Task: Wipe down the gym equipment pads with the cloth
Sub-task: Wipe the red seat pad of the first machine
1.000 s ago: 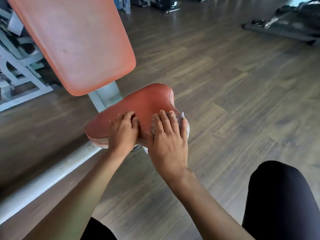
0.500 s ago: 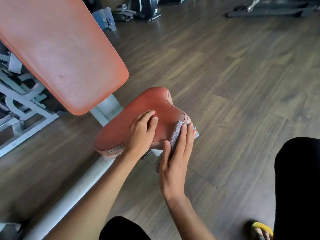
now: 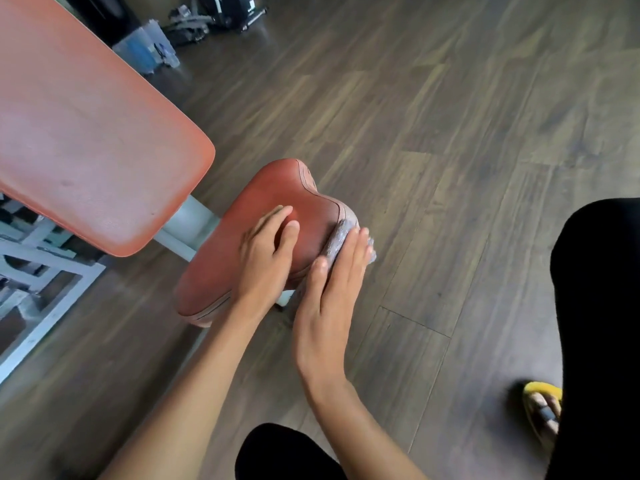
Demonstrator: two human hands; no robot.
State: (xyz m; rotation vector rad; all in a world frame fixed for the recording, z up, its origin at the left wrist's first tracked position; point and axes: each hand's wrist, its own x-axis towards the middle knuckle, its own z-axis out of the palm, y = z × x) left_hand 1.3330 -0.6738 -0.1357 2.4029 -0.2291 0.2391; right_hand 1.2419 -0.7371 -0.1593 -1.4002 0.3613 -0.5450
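Two pads in view. Seat (image 3: 273, 192): dark red-brown, glossy, with a stitched seam along its rim. Backrest (image 3: 86, 133): paler orange, scuffed, tilted, up-left of the seat.

Cloth (image 3: 336, 237): grey, bunched, pressed against the seat's right edge. Right hand (image 3: 332, 289) lies flat over the cloth, fingers straight and together. Left hand (image 3: 266, 258) rests on the seat top, fingers spread and loosely bent, gripping nothing. The hands are just beside each other.

The seat's far and left edges are uncovered. Wood floor (image 3: 450, 168) lies open to the right of the seat. Sandalled foot (image 3: 542, 403) is well apart, lower right.
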